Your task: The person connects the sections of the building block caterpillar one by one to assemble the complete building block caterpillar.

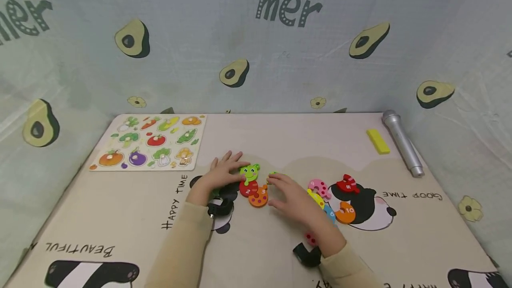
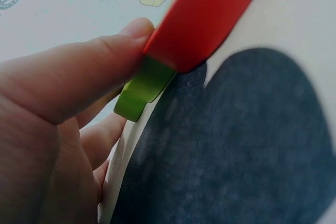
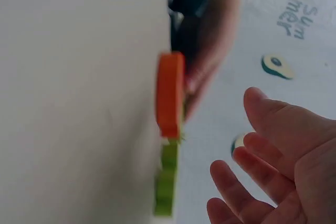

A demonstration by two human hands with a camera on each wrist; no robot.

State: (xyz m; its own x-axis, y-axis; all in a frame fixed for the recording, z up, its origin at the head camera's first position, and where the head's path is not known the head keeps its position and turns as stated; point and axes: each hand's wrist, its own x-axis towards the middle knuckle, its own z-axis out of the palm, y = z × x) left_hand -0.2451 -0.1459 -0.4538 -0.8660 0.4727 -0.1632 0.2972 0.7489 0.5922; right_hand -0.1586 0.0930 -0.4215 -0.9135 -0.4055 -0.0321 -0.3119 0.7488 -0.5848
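Observation:
My left hand (image 1: 224, 173) pinches the edge of a green smiling caterpillar head piece (image 1: 250, 172) between thumb and index finger, its other fingers spread. Joined below the head are a red piece (image 1: 248, 189) marked 2 and an orange dotted piece (image 1: 259, 196) marked 3. To the right of these, my right hand (image 1: 294, 201) hovers with fingers loosely extended. Another green piece (image 3: 164, 192) lies by the orange one, mostly hidden behind the right fingers in the head view. In the right wrist view a gap shows between that hand and the pieces.
Right of the right hand lie pink (image 1: 318, 187), yellow (image 1: 315, 198), blue (image 1: 330, 213), orange (image 1: 345, 213) and red (image 1: 347, 184) pieces. A vegetable board (image 1: 144, 150) sits back left. A yellow block (image 1: 378, 141) and silver microphone-shaped object (image 1: 403, 143) lie back right.

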